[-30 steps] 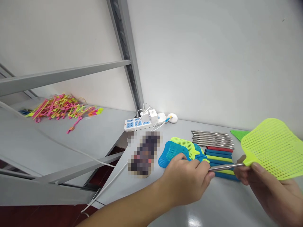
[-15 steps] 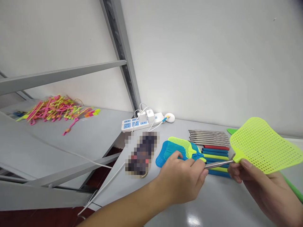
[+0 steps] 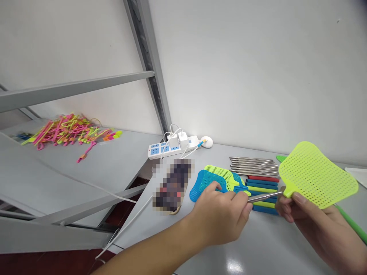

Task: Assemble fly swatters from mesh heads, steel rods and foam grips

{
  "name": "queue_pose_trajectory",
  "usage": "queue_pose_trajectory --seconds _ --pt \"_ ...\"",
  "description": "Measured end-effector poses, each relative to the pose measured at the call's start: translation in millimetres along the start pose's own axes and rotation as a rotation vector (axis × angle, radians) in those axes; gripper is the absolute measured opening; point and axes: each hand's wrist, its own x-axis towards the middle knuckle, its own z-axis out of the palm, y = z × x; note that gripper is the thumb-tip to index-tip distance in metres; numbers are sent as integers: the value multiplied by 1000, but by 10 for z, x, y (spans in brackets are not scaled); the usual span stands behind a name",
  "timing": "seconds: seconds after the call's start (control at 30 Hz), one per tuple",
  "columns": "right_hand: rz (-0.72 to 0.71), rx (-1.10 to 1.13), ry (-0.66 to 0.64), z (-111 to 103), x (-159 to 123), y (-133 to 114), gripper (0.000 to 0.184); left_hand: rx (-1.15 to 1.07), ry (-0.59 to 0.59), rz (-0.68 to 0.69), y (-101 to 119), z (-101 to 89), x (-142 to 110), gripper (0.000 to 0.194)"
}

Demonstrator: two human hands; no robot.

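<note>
My left hand point(image 3: 220, 214) is closed around a thin metal telescopic rod point(image 3: 265, 197) that points right. Between the thumb and fingers of my right hand point(image 3: 321, 225), the narrow neck of a yellow-green fly swatter head point(image 3: 317, 175) is pinched. The rod's far end meets that neck; how deep it sits in there I cannot tell. Just behind my left hand, blue swatter heads point(image 3: 205, 183) and a yellow-green one point(image 3: 218, 172) lie overlapped on the table. Red, blue and yellow-green handle tubes point(image 3: 262, 183) lie beyond the rod, partly hidden by it.
Several metal rods point(image 3: 254, 167) lie in a row by the wall. A green stick point(image 3: 351, 223) shows behind my right hand. Left of the swatter heads are a blurred phone point(image 3: 173, 185) and a power strip point(image 3: 156, 151). Pink and yellow plastic pieces point(image 3: 65, 131) cover part of another shelf.
The yellow-green swatter head has turned slightly in my right hand, its far corner shifting left. Both hands keep their grip, and the view has shifted a little.
</note>
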Motion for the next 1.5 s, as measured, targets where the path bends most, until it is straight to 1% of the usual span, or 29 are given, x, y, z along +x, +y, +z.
queue_pose_trajectory --seconds 0.17,0.27,0.37,0.47,0.53,0.7,0.87,1.03,1.2,1.33,1.5 --pt "6 4 51 80 -11 -36 29 31 24 4 -7 0 18 27" --pt "-35 9 54 89 -19 -37 27 32 32 -2 -1 -4 22 26" --pt "-72 -10 33 48 -33 -9 24 28 19 1 2 1 16 26" --pt "-67 -55 -17 4 -54 20 21 18 9 6 4 4 10 26" --pt "-73 -71 -24 -3 -61 23 19 14 18 6 5 0 9 26" --pt "-115 -19 74 9 -37 -2 18 10 30 9 8 -19 16 26" --pt "-100 -39 -12 -13 -19 -10 20 2 27 15 6 -29 17 26" --pt "-96 -53 6 -4 -40 -41 22 9 24 17 5 -31 19 25" --pt "-93 -73 23 -32 -39 -11 23 19 28 20 3 -40 30 27" --pt "-91 -53 -19 -51 -28 1 23 19 36 29 3 -37 32 27" --pt "-27 -11 -66 -52 -23 -55 25 -1 37 27 7 -22 24 29"
